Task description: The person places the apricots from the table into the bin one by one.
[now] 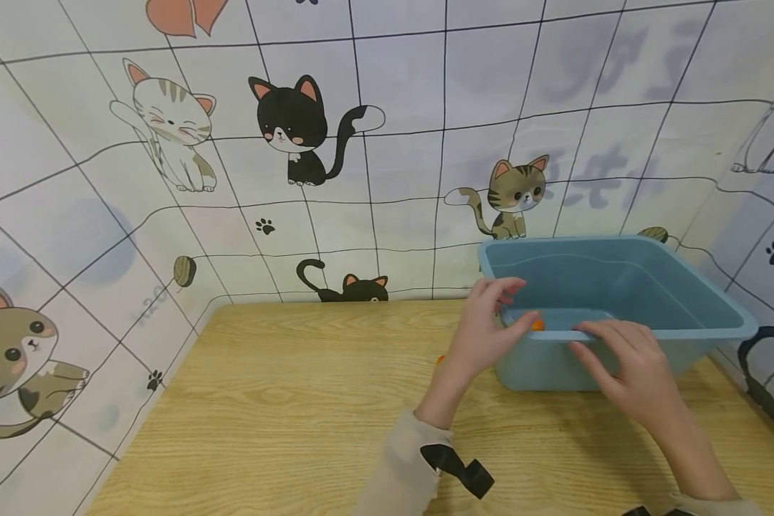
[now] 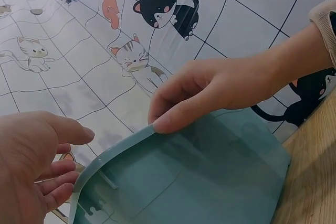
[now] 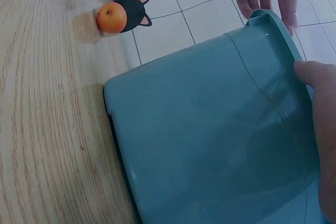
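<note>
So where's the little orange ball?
The orange ball sits on the wooden table by the cat wall, just left of the blue tub; in the head view the left hand mostly hides it.

No readable text, label, brand or number shows in any view. The wall covering point(image 1: 393, 143) carries only cartoon cats, paw prints and a grid of dark lines; some faint grey shapes on it, up at the right of the head view, may be characters but are too blurred to read. The blue tub point(image 1: 619, 287) bears no marking that can be made out, and neither does the wooden table point(image 1: 284, 401).
</note>
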The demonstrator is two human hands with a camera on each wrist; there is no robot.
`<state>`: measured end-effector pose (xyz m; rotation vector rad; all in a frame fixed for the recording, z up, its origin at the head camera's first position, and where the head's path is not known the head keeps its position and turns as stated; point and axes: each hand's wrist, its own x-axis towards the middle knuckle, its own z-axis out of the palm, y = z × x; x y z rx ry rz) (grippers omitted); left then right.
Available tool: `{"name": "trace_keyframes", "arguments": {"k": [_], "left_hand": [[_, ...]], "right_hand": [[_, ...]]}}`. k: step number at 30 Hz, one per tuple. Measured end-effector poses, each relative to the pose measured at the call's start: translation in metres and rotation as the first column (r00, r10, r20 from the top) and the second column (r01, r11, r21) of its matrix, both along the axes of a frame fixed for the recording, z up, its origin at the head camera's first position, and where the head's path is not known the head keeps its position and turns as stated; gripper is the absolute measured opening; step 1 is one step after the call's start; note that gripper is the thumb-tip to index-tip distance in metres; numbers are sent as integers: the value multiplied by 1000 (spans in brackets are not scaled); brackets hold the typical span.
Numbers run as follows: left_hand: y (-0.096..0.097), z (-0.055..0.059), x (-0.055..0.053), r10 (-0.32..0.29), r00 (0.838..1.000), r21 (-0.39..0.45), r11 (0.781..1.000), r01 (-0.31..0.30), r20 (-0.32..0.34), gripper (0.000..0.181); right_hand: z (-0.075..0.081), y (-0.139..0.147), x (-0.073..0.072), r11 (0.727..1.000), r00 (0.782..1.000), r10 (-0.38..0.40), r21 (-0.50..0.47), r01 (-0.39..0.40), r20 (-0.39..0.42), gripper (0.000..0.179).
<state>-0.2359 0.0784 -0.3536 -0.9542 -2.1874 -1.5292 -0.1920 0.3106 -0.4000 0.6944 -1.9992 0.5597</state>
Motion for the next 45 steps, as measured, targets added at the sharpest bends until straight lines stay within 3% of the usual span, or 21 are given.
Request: {"name": "trace_keyframes", "arguments": {"k": [5,16,25,32,45], "left_hand": [[-2,-1,2,19,1000,-5,1000,-19,-7,40],[-11,-7,5,10,999,37,999,-11,48,40],[-25,-17,2,2,996,44,999,-6,85,43],[-35,-25,-1,-2,998,0,1000,2,59,45],[-55,-41,-7,-7,995,-60,998,13,97,47]], "right_hand": [[0,0,0,1000,1000,2,8,-2,-8,60],[0,1,0,1000,1000,-6,12,6,4,60],[0,0,1,1000,1000,-15,9,15,17,60],[-1,1,1,1000,1000,-5,0,5,1,61],[0,0,0,1000,1000,-2,-2,2,-1,60]]}}
